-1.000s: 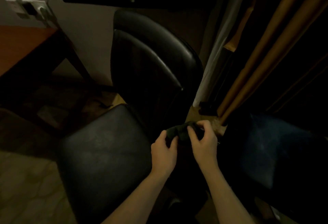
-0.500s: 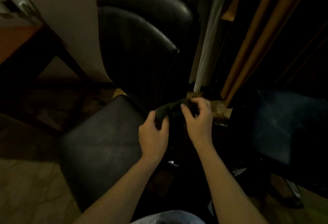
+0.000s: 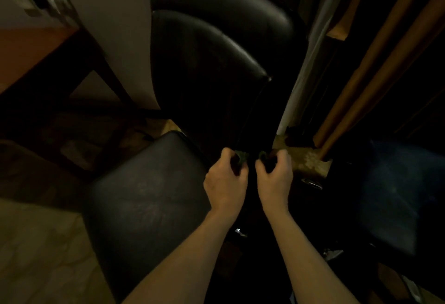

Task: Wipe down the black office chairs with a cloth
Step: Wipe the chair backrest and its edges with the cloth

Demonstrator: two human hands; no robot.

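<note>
Dim room, head view looking down. Left hand (image 3: 225,183) and right hand (image 3: 274,178) sit side by side, close but apart, at the lower right edge of the black chair backrest (image 3: 204,75). Both have fingers curled, each gripping one end of a dark green cloth (image 3: 240,158); only small bits of the cloth show at the fingertips, the middle lost against the dark backrest edge. Whether the cloth wraps around that edge cannot be told. Chair seat (image 3: 149,195) lies below and left of the hands, its surface dull and scuffed. A second dark seat (image 3: 397,188) stands to the right. Wooden bench (image 3: 29,58) at upper left, wall socket (image 3: 36,0) above it. Curtains (image 3: 361,63) hang at upper right.
</note>
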